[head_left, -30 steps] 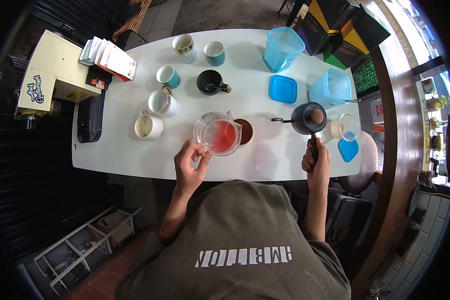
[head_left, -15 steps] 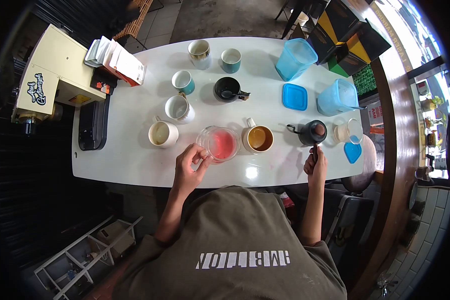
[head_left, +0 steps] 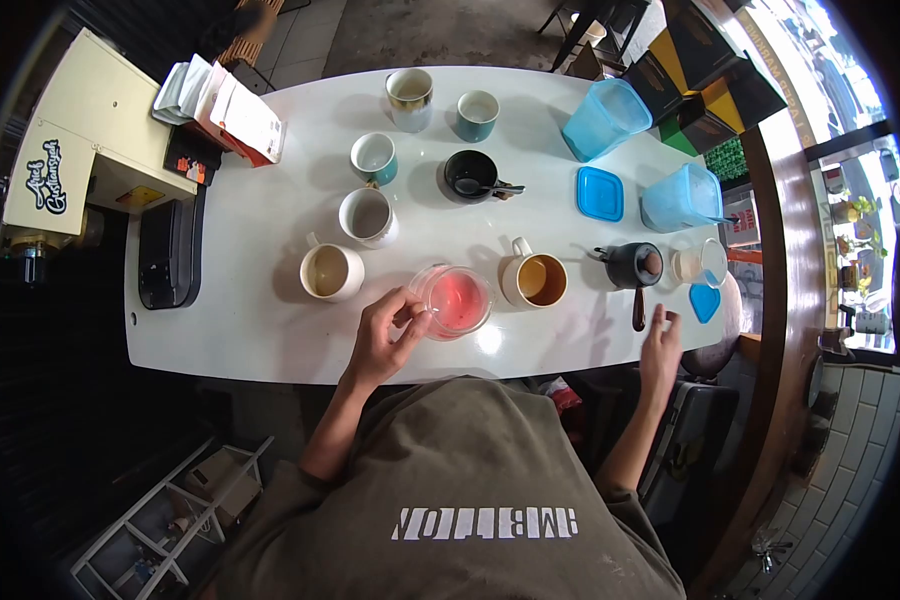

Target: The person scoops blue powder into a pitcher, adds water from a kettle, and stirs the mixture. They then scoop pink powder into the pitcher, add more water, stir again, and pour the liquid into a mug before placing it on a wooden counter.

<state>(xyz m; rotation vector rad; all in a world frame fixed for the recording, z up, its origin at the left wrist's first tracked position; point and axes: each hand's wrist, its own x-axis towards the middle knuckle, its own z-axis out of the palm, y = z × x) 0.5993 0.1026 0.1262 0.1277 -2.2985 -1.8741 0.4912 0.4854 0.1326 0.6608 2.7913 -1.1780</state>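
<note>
My left hand (head_left: 394,334) pinches the near-left side of a clear glass cup (head_left: 456,302) with pink-red liquid in it. Right of that cup stands a cream mug (head_left: 533,279) with an amber-brown inside, its handle facing away from me. My right hand (head_left: 662,345) is empty, fingers apart, just right of the wooden handle of a small black pot (head_left: 630,266). The pot has a round brown lid knob and rests on the table. A clear glass pitcher (head_left: 698,263) stands close to its right.
Across the white table (head_left: 240,330) are several mugs, including a cream mug (head_left: 331,273) and a black cup (head_left: 472,177) with a spoon. Blue tubs (head_left: 604,120) and a blue lid (head_left: 599,194) are at the right. A cream machine (head_left: 70,150) stands left.
My right hand has let go of the black pot's wooden handle and moved slightly right, its fingers opening. My left hand keeps hold of the glass cup. The camera view has shifted a little.
</note>
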